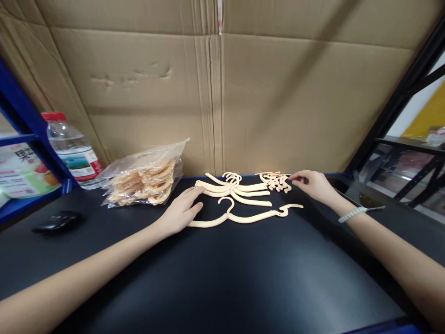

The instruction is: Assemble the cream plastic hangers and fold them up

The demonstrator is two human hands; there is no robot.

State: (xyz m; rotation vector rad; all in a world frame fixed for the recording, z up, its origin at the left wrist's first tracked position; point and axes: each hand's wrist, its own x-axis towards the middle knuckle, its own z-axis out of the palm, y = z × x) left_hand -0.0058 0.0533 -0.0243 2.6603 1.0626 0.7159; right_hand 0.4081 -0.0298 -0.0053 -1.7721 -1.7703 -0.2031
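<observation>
My left hand point(179, 212), fingers loosely extended, covers the left end of the near hanger point(252, 219); my right hand point(317, 186) is at the small pieces point(277, 181), whether pinching one I cannot tell.

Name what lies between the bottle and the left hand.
The clear bag lies between the bottle and the left hand, in the head view.

The clothes hangers point(252, 218) in front of me are plain cream, like the small hooked pieces point(278, 182); the bagged pieces point(146, 185) look peachier. My tabletop point(222, 278) is black, my wristband point(352, 214) whitish, the computer mouse point(57, 221) black, the bottle cap point(53, 116) red, the cardboard point(313, 93) tan.
</observation>
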